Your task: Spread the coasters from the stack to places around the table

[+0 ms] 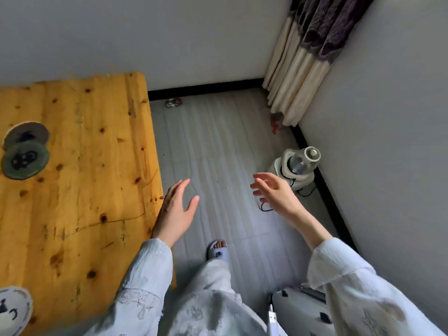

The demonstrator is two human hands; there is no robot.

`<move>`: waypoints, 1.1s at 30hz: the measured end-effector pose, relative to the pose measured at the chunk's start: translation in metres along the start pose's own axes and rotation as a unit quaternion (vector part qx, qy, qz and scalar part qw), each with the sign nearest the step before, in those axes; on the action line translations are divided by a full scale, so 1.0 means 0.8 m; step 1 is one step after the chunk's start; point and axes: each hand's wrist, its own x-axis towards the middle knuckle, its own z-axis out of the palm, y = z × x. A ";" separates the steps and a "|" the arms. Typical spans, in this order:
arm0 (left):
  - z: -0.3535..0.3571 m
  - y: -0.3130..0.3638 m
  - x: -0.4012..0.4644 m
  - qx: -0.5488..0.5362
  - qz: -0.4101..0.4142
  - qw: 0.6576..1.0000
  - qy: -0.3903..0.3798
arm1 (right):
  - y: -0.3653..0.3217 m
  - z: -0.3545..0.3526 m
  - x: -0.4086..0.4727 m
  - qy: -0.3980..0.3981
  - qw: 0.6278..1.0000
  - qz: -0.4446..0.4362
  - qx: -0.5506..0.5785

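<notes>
Both the left hand (175, 209) and right hand (274, 192) are hanging empty, fingers (260, 177) released, while the overlapping coasters (25, 151) on the table (97, 166) are looking light, flat and soft-edged, likely best pinched at a rim.

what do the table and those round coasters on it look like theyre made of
The table looks like solid pine with a glossy amber varnish: dark knots, plank seams and a sheen on top. The green coaster, overlapping the grey coaster, seems soft woven or tufted fabric, going by its matte face and fuzzy pale rim, though blur leaves that open. The white coaster looks similar.
</notes>
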 end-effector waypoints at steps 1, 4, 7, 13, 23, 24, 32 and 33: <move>-0.001 0.009 0.015 0.000 -0.002 1.000 0.007 | -0.012 -0.006 0.017 -0.009 1.000 -0.010 -0.004; -0.008 0.026 0.052 0.009 -0.001 1.000 0.028 | -0.045 -0.018 0.065 -0.037 0.999 -0.035 -0.014; -0.016 0.035 0.074 0.011 -0.012 0.998 0.063 | -0.068 -0.014 0.105 -0.077 0.995 -0.054 -0.035; -0.017 0.032 0.097 0.006 -0.094 0.986 0.140 | -0.115 0.015 0.183 -0.199 0.972 -0.091 -0.089; -0.024 0.034 0.107 -0.022 -0.255 0.927 0.275 | -0.189 0.092 0.266 -0.372 0.889 -0.162 -0.213; -0.027 0.029 0.105 -0.027 -0.272 0.918 0.286 | -0.197 0.106 0.268 -0.388 0.877 -0.172 -0.227; -0.064 -0.044 0.094 -0.038 -0.365 0.869 0.331 | -0.238 0.250 0.275 -0.476 0.785 -0.245 -0.312; -0.069 -0.059 0.095 -0.037 -0.377 0.866 0.327 | -0.241 0.271 0.275 -0.485 0.776 -0.243 -0.321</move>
